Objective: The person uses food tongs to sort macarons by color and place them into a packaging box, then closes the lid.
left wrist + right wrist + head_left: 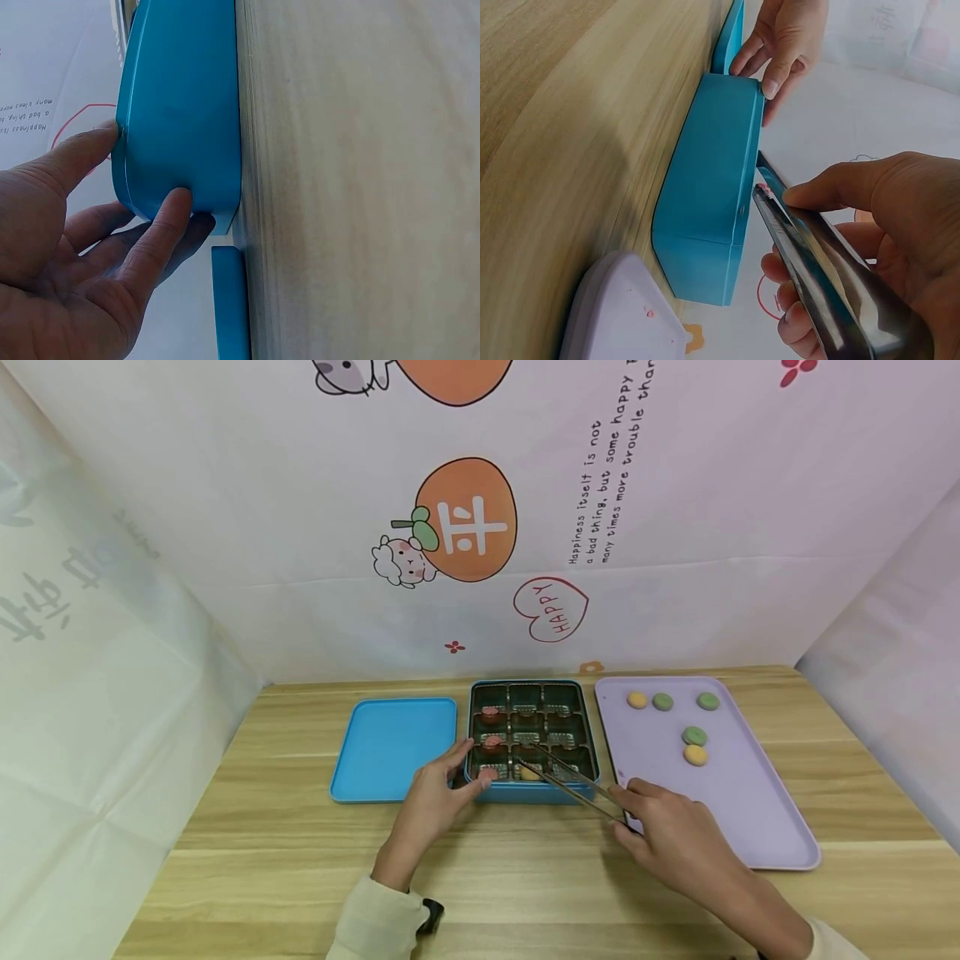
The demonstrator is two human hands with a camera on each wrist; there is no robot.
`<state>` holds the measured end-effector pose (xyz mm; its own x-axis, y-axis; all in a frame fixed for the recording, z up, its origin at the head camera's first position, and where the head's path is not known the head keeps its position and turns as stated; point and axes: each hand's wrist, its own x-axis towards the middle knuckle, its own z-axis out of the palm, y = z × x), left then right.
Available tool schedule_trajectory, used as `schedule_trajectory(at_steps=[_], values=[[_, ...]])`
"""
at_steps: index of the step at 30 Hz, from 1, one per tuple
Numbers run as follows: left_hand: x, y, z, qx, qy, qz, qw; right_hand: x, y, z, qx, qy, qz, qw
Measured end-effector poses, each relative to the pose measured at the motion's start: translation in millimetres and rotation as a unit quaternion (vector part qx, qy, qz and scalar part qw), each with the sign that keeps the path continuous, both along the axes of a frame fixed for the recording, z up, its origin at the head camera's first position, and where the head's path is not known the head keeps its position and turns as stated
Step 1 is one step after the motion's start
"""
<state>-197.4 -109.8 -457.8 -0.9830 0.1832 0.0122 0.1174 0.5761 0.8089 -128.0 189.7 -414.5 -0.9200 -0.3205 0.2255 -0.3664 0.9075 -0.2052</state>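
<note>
Metal tongs [825, 270] are held in my right hand [671, 835], thumb on one arm and fingers on the other. Their tips stand apart, reaching over the middle column of the blue box [534, 792]. Just below the tips, a yellow cookie [529, 772] lies in the front middle compartment. Down the left column sit three pink cookies [487, 773], one per compartment. My left hand [433, 797] holds the box at its front left corner, thumb [94, 146] at the rim and other fingers against the side.
To the right lies a lilac tray [738, 810] bearing yellow cookies [695, 755] and green cookies [707, 701]. A flat blue lid [397, 747] rests left of the box. Behind the wooden table [300, 860] hangs a printed white cloth [300, 568].
</note>
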Motion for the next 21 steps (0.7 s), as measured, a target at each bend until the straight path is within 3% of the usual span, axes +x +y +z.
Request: schedule_trajectory(at_steps=[16,21], values=[[-1.4,0.6,-1.7,-0.001,0.002,-0.003,1.0000,3.2,33.0,9.2,-0.013,0.004,-0.030,0.9994],[-0.7,0.2,-0.6,0.001,-0.003,0.001,1.0000,5.2,50.3,8.4,-0.018,0.030,-0.040,0.9986]])
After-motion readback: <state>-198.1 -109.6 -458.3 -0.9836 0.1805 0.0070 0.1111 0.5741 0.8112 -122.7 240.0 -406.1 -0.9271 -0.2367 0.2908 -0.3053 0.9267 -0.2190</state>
